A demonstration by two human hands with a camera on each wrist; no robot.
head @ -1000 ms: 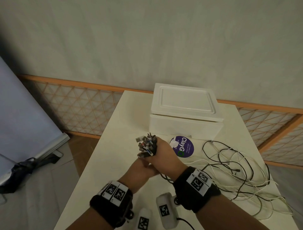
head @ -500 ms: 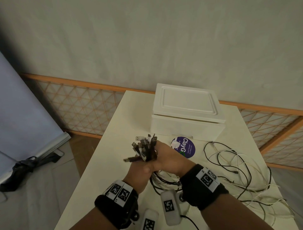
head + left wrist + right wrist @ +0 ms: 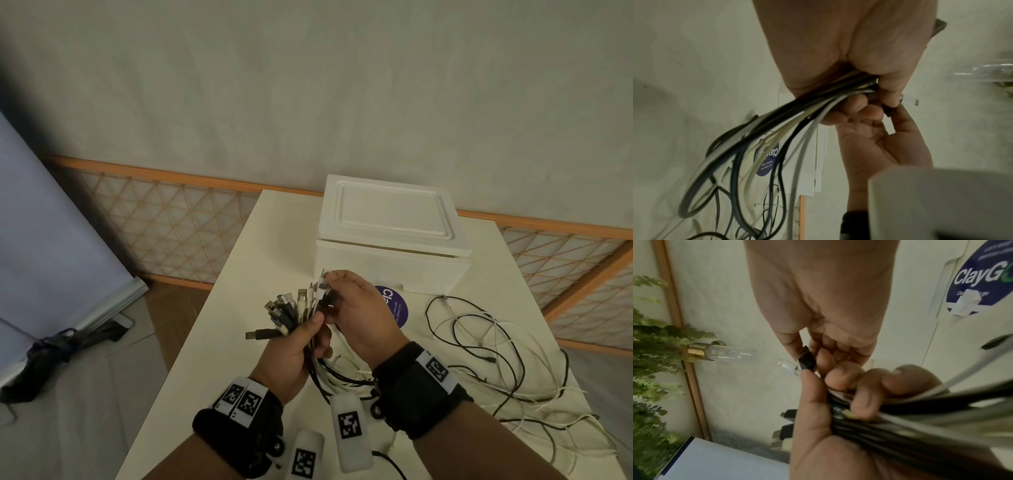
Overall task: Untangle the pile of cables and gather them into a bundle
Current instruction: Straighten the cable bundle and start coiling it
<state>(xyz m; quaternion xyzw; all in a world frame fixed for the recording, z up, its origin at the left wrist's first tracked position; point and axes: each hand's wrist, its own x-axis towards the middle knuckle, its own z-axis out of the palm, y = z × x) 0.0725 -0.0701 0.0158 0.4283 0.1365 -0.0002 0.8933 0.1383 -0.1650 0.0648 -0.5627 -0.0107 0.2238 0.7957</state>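
Both hands meet above the middle of the white table: the left hand is clenched round a bundle of cables, its plug ends fanning up and leftward, away from the person. Just right of it, the right hand pinches a black plug at the bundle's top. Loose cable loops trail rightward, sprawling toward the table's right edge.

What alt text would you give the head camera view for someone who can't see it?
Left hand grips a fanned bunch of black and white USB cables above a cream table; right hand pinches one plug. Loose cable tails sprawl beside a white foam box.
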